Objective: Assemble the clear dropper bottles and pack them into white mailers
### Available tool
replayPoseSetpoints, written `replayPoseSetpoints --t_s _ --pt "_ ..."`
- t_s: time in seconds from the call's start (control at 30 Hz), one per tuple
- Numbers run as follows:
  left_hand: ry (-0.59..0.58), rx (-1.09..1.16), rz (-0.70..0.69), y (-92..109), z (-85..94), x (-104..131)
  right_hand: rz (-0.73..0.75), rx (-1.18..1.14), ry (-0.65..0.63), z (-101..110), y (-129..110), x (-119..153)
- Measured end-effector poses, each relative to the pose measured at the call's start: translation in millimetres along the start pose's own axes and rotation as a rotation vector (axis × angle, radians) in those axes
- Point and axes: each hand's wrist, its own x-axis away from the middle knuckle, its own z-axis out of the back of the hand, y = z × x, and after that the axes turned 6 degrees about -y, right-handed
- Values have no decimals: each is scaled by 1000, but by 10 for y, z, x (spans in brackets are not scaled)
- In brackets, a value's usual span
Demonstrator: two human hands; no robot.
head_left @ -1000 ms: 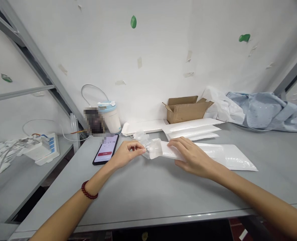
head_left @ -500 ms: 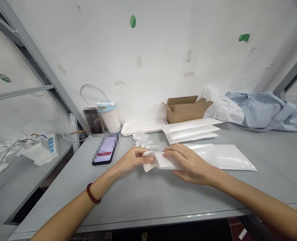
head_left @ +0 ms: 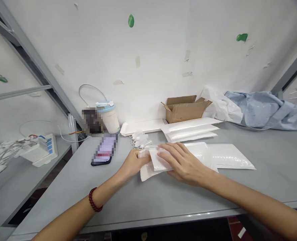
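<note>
A white padded mailer [head_left: 200, 151] is between my two hands above the grey table, its flap end towards the left. My left hand [head_left: 132, 164], with a dark red bead bracelet [head_left: 95, 200] at the wrist, is closed on the flap end; some fingertips are hidden behind it. My right hand [head_left: 182, 164] grips the mailer beside its mouth, fingers on top and thumb underneath. Whether anything is inside the mailer is hidden. Just beyond my left hand lie several small white translucent pieces [head_left: 140, 139]. Another white mailer [head_left: 235, 156] lies flat to the right.
Several white mailers [head_left: 192, 129] are stacked before an open cardboard box [head_left: 188, 112]. One more long white mailer [head_left: 143, 127] lies along the wall. On the left are a phone [head_left: 104, 150] and a blue-lidded cup [head_left: 110, 118]. Light blue cloth [head_left: 264, 110] lies back right.
The mailer's flap end has spread and tipped lower, showing more of the flap. My left hand has shifted slightly left and down; my right hand's fingers have spread over the mailer.
</note>
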Motion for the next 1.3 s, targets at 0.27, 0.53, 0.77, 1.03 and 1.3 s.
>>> replayPoseSetpoints --t_s 0.27,0.53,0.77,1.03,1.3 --pt "-13 203 96 90 -25 43 -44 372 13 -39 -183 14" --pt "-106 86 35 29 -18 23 -35 358 34 -124 -246 28" --pt "99 -453 -527 31 8 121 -19 329 27 -113 -140 24" --pt "185 -1094 -1073 -105 -39 67 34 286 81 -28 -111 43" --pt "276 -1145 -1136 -177 -134 41 60 226 193 29 -123 22"
